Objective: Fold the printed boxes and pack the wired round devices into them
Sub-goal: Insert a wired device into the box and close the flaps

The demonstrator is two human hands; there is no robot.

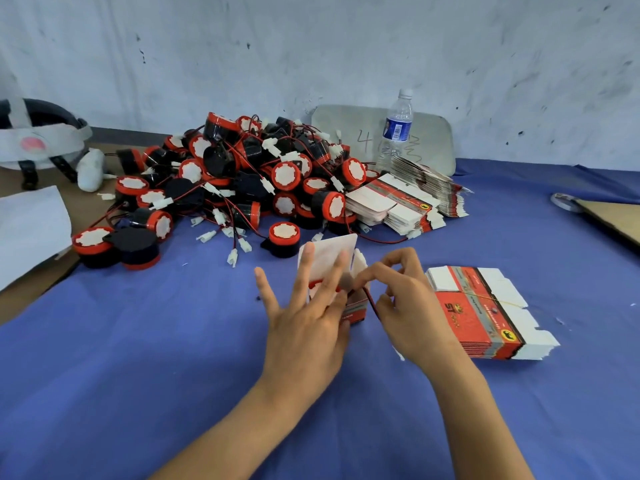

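**Now, get the wire in before the lid comes down**

The box [356, 311] stands upright on the table [138, 341] between the two hands, its lid flap [332, 247] raised at the far side. A device [317, 284] sits inside, with only its red rim showing past the fingers. The left hand [304, 327] is spread, fingers straight and laid against the near face of the box to steady it. The right hand [405, 306] has its fingers curled and pinches the wire [372, 303], which trails out over the box's right edge.

The step in hand looks to be stowing that wire. To do it well:

- Keep the left hand pressing lightly (too hard and the thin card will likely buckle).
- Feed the wire down beside the device in a loose loop, not a sharp kink.
- Make sure the wire's end goes in too; I cannot see it here, as the right hand hides it.
- Only then bring the lid flap down, checking nothing is caught under it.

The pile [242, 178] of devices lies beyond the left hand, and a banded stack of flat boxes [485, 306] lies just right of the right hand, both within easy reach for the next one.
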